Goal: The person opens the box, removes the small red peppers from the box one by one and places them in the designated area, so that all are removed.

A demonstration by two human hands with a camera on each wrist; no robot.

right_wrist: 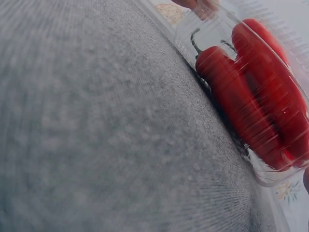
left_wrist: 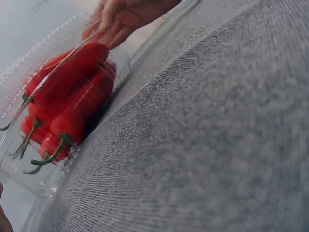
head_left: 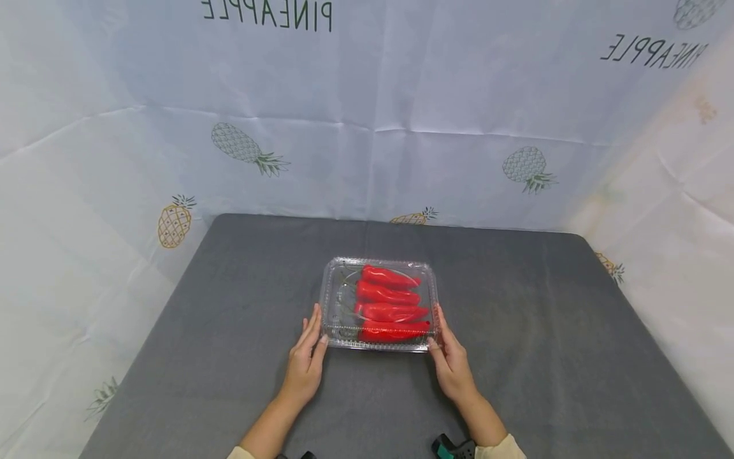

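A clear plastic clamshell box [head_left: 430, 277] with a ridged rim lies on the grey table, its lid down. Through the lid show several long red peppers [head_left: 388, 294], laid side by side with green stems to the left. My left hand [head_left: 304, 366] holds the box's near left corner, thumb on the front and fingers along the side. On the opposite side, my right hand [head_left: 454, 368] holds the near right corner the same way. The left wrist view shows the right hand's fingers [left_wrist: 126, 19] bent at the box's edge; the right wrist view shows part of the left hand [right_wrist: 200, 6].
Grey cloth covers the table [head_left: 516, 331]. Behind and beside it hangs a white curtain [head_left: 367, 76] printed with pineapples and lettering. A dark device with a green patch [head_left: 450, 447] sits by my right wrist.
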